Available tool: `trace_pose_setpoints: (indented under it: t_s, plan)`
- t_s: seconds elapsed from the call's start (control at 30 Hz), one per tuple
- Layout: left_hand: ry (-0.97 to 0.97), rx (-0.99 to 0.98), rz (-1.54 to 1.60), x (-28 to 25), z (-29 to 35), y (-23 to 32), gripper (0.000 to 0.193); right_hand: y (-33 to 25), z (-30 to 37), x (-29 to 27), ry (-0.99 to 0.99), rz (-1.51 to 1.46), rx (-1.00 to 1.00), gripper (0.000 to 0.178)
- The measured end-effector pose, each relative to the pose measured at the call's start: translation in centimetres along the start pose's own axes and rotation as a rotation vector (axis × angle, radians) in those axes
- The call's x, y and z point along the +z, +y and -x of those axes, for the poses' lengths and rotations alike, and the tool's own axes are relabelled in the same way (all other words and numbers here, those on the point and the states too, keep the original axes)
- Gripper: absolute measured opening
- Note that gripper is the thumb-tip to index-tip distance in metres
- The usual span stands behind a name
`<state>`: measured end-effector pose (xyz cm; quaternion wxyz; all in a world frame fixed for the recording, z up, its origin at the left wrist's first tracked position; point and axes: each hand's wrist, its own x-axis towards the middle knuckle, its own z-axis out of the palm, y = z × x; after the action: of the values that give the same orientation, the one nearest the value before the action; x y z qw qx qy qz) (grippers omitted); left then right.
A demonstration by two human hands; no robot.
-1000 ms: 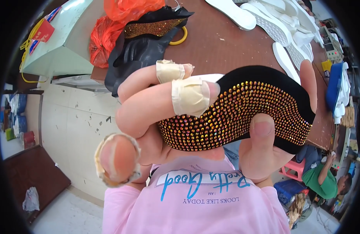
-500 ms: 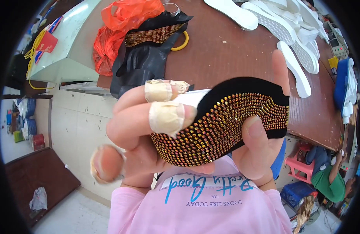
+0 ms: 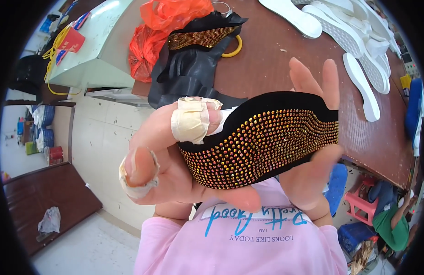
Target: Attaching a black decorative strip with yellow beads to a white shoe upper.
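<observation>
Left hand (image 3: 168, 176), fingertips taped, held rhinestone-studded black strap (image 3: 262, 142) by left end. Right hand (image 3: 308, 178) at right end: fingers extended, thumb blurred, grip could not be determined.

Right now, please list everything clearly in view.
Held strip: one, black with amber studs, centre
Second studded piece: one, black and gold, upper centre
Sheeting: count unclear, black, beside second piece
Plastic bagging: count unclear, orange, upper left
Ring: one, yellow, upper centre
Shoe soles: several, white, upper right
Table: one, brown, upper centre
Boxy unit: one, pale green, upper left
Clear bag: one, whitish, lower left
Stool: one, pink, lower right
Co-worker: one, green top, lower right
Shirt: one, pink, lower centre
Left grip: one, cream-taped, strip's left
Right grip: one, untaped, strip's right
</observation>
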<state>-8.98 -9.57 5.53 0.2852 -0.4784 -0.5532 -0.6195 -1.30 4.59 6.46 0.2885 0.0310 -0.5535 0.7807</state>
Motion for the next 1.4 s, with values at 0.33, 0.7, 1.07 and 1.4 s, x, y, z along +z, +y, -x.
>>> trace_pose_setpoints:
  t_s: [0.33, 0.7, 1.07, 1.4]
  plan:
    - [0.393, 0.098, 0.071, 3.3, 0.9, -0.9, 0.098, -0.5, -1.1, -1.6, -0.009, 0.207, -0.004, 0.06]
    - [0.402, 0.12, 0.098, 3.5, 0.8, -1.5, 0.105, 0.9, -0.2, -1.4, -0.143, 0.427, 0.067, 0.052]
    - [0.3, 0.047, -0.108, 1.9, 0.7, -1.6, 0.102, 2.5, -0.5, 0.3, -0.068, 0.395, 0.051, 0.049]
    - [0.094, -0.076, -0.033, -0.7, 1.1, -1.5, 0.096, 2.5, -0.5, 0.5, -0.085, 0.419, 0.032, 0.048]
